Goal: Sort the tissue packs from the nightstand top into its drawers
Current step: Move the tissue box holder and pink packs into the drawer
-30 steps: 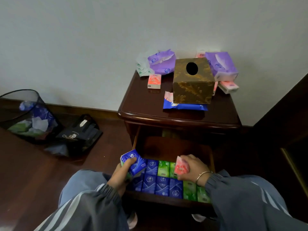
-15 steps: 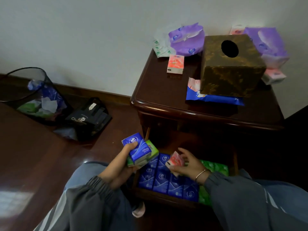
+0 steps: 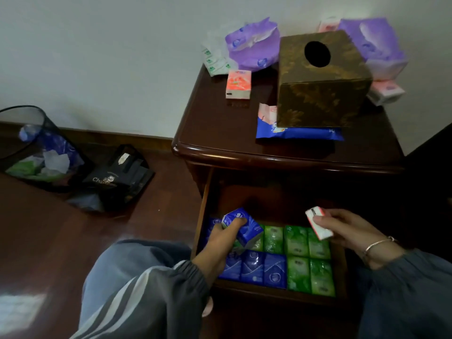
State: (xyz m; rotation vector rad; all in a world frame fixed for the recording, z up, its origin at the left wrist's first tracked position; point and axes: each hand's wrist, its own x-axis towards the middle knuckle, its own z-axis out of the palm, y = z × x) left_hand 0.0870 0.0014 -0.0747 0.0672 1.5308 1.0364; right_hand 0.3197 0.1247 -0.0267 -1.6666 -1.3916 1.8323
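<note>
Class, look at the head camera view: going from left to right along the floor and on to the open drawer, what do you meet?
Mesh waste bin → black bag → left hand holding a blue tissue pack → right hand holding a pink-and-white tissue pack.

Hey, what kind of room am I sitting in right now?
Probably a bedroom, maybe a hotel room: a dark wood nightstand stands against the wall with a tissue box on top, and a wastebasket sits on the wood floor beside it.
</note>
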